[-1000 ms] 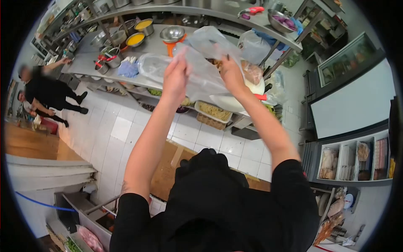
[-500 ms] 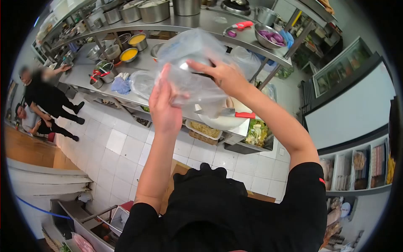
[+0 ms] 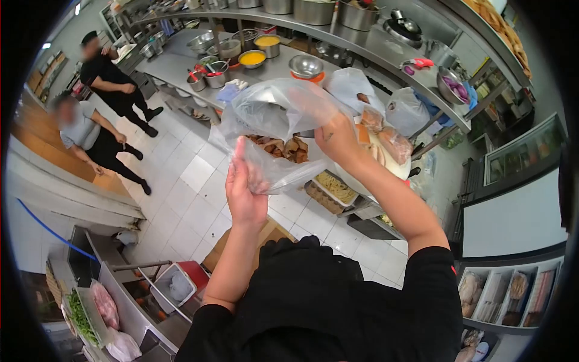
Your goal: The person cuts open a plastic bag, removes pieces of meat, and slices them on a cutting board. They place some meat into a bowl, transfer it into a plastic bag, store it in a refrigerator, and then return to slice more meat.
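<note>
A clear plastic bag [image 3: 265, 96] is stretched wide between my two hands, its mouth spread apart. My left hand [image 3: 246, 196] grips its near left side, the fingers partly covered by the film. My right hand [image 3: 339, 140] is closed on the right side of the bag, with its fingertips hidden behind the plastic. Brown, glossy pieces of food [image 3: 280, 148] show through the bag's opening. Just right of my right hand, a round white cutting board [image 3: 393, 161] bears pale and brown food pieces, some of them bagged [image 3: 395, 145].
A steel counter [image 3: 181, 66] with pots and bowls of yellow liquid [image 3: 252, 58] runs ahead. On the upper shelf lie a red-handled tool [image 3: 422, 63] and a bowl of purple onion [image 3: 453, 89]. Two people [image 3: 111, 78] stand at left. A tray of noodles [image 3: 335, 187] sits below the counter.
The bag has been spread open, and brown food now shows in its opening. My view has swung, so the counter and the people appear further right. The red-handled knife on the board is no longer visible.
</note>
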Motion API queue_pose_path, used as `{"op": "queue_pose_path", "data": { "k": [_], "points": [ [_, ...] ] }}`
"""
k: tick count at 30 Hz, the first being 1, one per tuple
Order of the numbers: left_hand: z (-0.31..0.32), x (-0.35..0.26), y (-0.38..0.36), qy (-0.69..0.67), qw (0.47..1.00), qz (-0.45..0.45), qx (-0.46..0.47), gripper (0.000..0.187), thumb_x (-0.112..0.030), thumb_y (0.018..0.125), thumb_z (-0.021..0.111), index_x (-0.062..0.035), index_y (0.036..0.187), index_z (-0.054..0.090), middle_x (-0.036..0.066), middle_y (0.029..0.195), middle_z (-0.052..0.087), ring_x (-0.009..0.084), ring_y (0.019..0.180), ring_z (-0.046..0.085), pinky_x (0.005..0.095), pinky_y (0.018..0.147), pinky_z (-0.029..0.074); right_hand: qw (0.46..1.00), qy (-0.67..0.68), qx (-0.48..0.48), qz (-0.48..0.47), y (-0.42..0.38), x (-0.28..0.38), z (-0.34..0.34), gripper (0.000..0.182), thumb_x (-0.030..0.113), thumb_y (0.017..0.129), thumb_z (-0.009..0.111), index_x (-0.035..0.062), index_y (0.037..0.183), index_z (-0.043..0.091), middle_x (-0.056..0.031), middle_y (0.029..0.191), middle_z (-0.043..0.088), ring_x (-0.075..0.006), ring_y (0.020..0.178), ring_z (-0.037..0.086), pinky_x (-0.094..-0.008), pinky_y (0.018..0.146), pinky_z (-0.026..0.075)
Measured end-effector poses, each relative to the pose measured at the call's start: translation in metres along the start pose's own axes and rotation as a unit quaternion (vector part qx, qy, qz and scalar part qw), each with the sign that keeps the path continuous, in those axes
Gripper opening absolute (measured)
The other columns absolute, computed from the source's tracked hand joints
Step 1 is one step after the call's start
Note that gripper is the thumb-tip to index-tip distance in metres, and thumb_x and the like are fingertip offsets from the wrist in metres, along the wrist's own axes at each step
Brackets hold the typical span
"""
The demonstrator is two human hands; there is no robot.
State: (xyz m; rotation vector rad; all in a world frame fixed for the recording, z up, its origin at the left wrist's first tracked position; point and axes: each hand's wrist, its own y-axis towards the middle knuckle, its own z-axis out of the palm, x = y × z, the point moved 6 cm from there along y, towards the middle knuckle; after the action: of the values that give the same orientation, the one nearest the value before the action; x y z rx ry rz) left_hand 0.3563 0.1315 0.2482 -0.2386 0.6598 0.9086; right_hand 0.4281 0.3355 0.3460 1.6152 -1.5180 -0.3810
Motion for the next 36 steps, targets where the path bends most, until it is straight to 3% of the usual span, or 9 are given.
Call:
{"op": "queue_pose_path", "data": {
  "k": [5, 10, 13, 16, 23, 25, 29, 31, 36],
  "points": [
    [-0.009, -0.024, -0.006, 0.06, 0.98, -0.016, -0.191, 0.053, -0.035, 0.117, 0.05, -0.0077, 0.162, 0.047, -0.007, 0.097, 0.053, 0.0038, 0.075, 0.042, 0.0215, 0.062, 0.037, 0.997, -0.015, -0.054, 0.045, -0.012, 0.018, 0.023, 0.079, -0.019, 0.077, 0.054, 0.0192, 0.145, 0.067, -0.0225, 0.149, 0.061, -0.046, 0.131, 0.061, -0.0478, 0.11, 0.053],
    [-0.051, -0.035, 0.016, 0.069, 0.993, -0.037, -0.091, 0.051, -0.032, 0.116, 0.053, 0.0001, 0.155, 0.052, -0.005, 0.094, 0.057, 0.0038, 0.073, 0.044, 0.0218, 0.062, 0.038, 0.989, -0.042, -0.06, 0.126, -0.023, 0.019, 0.027, 0.072, -0.016, 0.081, 0.054, 0.0181, 0.144, 0.067, -0.0224, 0.137, 0.069, -0.0447, 0.126, 0.064, -0.0461, 0.104, 0.056],
    [-0.051, -0.03, 0.017, 0.095, 0.991, -0.079, -0.041, 0.047, -0.03, 0.115, 0.054, 0.0024, 0.15, 0.057, -0.007, 0.084, 0.052, 0.0038, 0.068, 0.041, 0.0219, 0.06, 0.035, 0.937, -0.097, -0.006, 0.336, -0.033, 0.011, 0.02, 0.056, -0.009, 0.083, 0.057, 0.0084, 0.135, 0.071, -0.024, 0.123, 0.073, -0.0446, 0.11, 0.069, -0.0491, 0.095, 0.056],
    [-0.044, -0.02, 0.014, 0.12, 0.985, -0.122, -0.014, 0.044, -0.029, 0.116, 0.053, 0.0025, 0.146, 0.06, -0.008, 0.08, 0.047, 0.0035, 0.067, 0.039, 0.0216, 0.059, 0.032, 0.97, -0.138, -0.087, 0.18, -0.051, 0.014, 0.028, 0.053, -0.008, 0.084, 0.057, 0.0082, 0.133, 0.072, -0.025, 0.12, 0.073, -0.0452, 0.106, 0.07, -0.0501, 0.093, 0.056],
    [-0.061, 0.046, 0.024, 0.127, 0.977, -0.151, -0.076, 0.039, -0.023, 0.113, 0.056, 0.0009, 0.143, 0.063, -0.009, 0.076, 0.044, 0.0028, 0.062, 0.037, 0.0234, 0.054, 0.029, 0.938, -0.21, -0.089, 0.261, -0.094, -0.029, 0.021, 0.059, -0.007, 0.089, 0.051, 0.0115, 0.143, 0.065, -0.0261, 0.114, 0.075, -0.0425, 0.09, 0.074, -0.0454, 0.08, 0.062],
    [-0.064, 0.057, 0.025, 0.145, 0.974, -0.154, -0.074, 0.037, -0.023, 0.113, 0.057, -0.0004, 0.142, 0.064, -0.01, 0.076, 0.044, 0.0024, 0.061, 0.037, 0.0234, 0.053, 0.029, 0.823, 0.09, -0.054, 0.558, -0.108, -0.042, 0.021, 0.067, -0.004, 0.093, 0.046, 0.0119, 0.158, 0.047, -0.0247, 0.103, 0.076, -0.0321, 0.063, 0.074, -0.0386, 0.052, 0.06],
    [-0.07, 0.063, 0.042, 0.047, 0.979, -0.191, -0.061, 0.041, -0.023, 0.111, 0.06, -0.0015, 0.145, 0.061, -0.011, 0.074, 0.04, 0.0023, 0.059, 0.036, 0.0229, 0.053, 0.032, 0.701, 0.268, 0.035, 0.659, -0.166, -0.092, 0.042, 0.082, -0.005, 0.092, 0.043, 0.0135, 0.169, 0.019, -0.0246, 0.092, 0.072, -0.0226, 0.05, 0.068, -0.0325, 0.036, 0.051],
    [-0.07, 0.067, 0.048, -0.039, 0.966, -0.237, -0.095, 0.043, -0.021, 0.111, 0.058, -0.0053, 0.151, 0.056, -0.011, 0.068, 0.028, 0.0031, 0.05, 0.025, 0.0238, 0.044, 0.022, 0.657, 0.286, 0.05, 0.696, -0.204, -0.117, 0.049, 0.08, -0.004, 0.089, 0.048, 0.0048, 0.164, 0.024, -0.0207, 0.084, 0.068, -0.0244, 0.045, 0.064, -0.0359, 0.034, 0.05],
    [-0.071, 0.038, 0.051, -0.242, 0.94, -0.24, -0.012, 0.045, -0.016, 0.115, 0.046, -0.0058, 0.159, 0.047, -0.009, 0.071, 0.028, 0.0021, 0.053, 0.026, 0.0226, 0.043, 0.021, 0.604, 0.371, 0.198, 0.677, -0.188, -0.116, 0.022, 0.078, 0.004, 0.087, 0.058, 0.0137, 0.162, 0.043, -0.0146, 0.087, 0.067, -0.0211, 0.045, 0.061, -0.0344, 0.034, 0.047]
  ]
}}
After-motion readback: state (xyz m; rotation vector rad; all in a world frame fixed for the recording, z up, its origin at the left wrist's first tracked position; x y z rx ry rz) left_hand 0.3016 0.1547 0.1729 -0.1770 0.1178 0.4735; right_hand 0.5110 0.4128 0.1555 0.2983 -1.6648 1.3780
